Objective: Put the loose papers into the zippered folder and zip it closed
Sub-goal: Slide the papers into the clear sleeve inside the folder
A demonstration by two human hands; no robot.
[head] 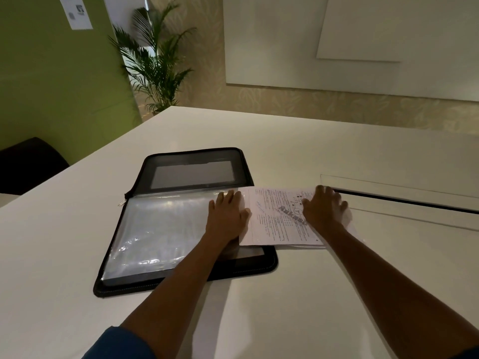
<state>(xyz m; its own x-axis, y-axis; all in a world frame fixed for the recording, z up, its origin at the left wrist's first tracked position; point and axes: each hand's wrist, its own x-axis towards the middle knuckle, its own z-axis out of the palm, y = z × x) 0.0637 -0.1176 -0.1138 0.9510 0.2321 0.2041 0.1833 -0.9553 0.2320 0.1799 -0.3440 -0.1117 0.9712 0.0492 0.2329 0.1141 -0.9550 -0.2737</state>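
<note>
A black zippered folder (166,174) lies open on the white table (285,294), its clear plastic sleeves (160,229) spread over the near half. A small stack of printed papers (274,218) lies at the folder's right edge, partly overlapping it. My left hand (226,216) rests flat, fingers apart, on the sleeves beside the papers' left edge. My right hand (324,208) presses flat on the right part of the papers, fingers spread. The zipper pull (121,202) hangs at the folder's left side.
A recessed cable slot (399,200) runs across the table to the right of the papers. A dark chair (28,161) stands at the table's left edge. A potted palm (155,60) and a green wall are beyond the far corner.
</note>
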